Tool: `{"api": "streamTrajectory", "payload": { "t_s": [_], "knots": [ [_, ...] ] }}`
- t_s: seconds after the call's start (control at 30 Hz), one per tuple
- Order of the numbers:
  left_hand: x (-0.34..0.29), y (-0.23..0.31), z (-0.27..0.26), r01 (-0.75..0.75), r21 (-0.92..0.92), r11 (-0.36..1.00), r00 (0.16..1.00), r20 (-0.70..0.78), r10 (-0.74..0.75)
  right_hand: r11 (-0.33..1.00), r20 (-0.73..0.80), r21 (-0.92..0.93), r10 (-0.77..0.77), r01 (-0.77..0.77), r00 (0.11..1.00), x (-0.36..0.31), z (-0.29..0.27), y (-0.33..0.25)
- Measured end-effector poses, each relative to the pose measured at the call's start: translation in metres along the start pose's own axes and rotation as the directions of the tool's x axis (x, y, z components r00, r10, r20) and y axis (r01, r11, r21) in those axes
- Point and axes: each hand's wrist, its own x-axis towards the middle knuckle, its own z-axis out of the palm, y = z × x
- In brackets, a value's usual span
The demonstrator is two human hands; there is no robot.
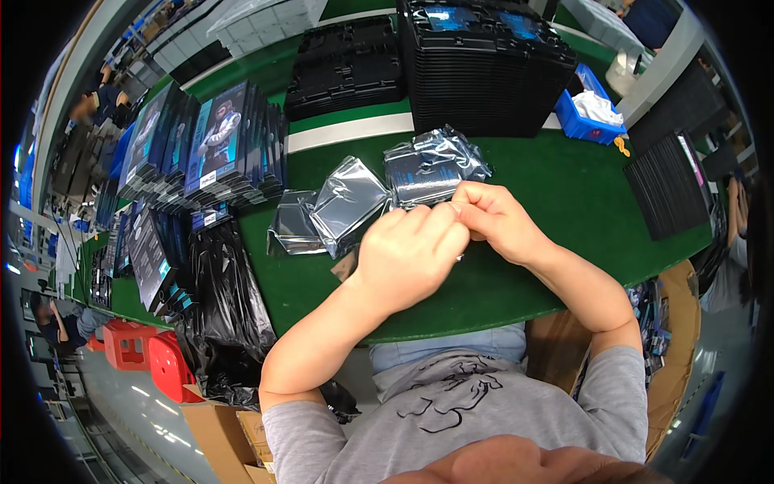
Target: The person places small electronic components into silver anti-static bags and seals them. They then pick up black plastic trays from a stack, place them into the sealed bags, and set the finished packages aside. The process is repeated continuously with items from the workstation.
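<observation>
My left hand (411,254) and my right hand (498,224) meet above the green work table (500,290), closed, with fingertips pinched together. What they pinch is hidden behind the fingers. Just beyond them lies a pile of shiny silver anti-static bags (423,173) with flat items inside. Left of that pile, another silver bag (351,200) leans over a further silver bag (294,224). By my left wrist a small brown piece (346,264) pokes out, mostly covered.
Stacked printed boxes (216,141) stand at the left, above a black plastic bag (226,282) over the table edge. Black trays (484,89) rise in tall stacks at the back. A blue bin (588,117) with white cloth and a dark stack (669,185) are on the right.
</observation>
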Motion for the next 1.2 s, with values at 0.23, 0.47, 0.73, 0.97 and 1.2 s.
{"api": "streamTrajectory", "payload": {
  "t_s": [0.23,0.47,0.73,0.97,1.2],
  "knots": [
    [-0.007,-0.009,0.012,0.018,0.016,1.0,0.998,-0.067,-0.017,0.99,-0.125,-0.081,-0.121,0.112,0.985,0.006,0.004,0.007],
    [-0.002,-0.002,0.008,-0.064,0.063,0.996,0.997,-0.045,0.066,0.999,-0.182,-0.025,-0.036,0.032,0.983,0.006,0.003,0.012],
    [0.0,-0.001,0.008,-0.019,0.048,0.999,0.999,-0.045,0.021,0.978,-0.23,-0.147,-0.176,0.145,0.957,0.012,0.003,0.016],
    [-0.003,-0.014,0.004,0.563,-0.235,0.793,0.815,0.318,-0.484,0.996,0.178,-0.035,0.085,-0.08,0.98,0.009,-0.019,-0.004],
    [-0.007,-0.016,0.005,0.549,-0.379,0.745,0.822,0.405,-0.4,0.851,0.262,-0.505,-0.007,0.143,0.965,0.008,-0.02,-0.02]
  ]
}}
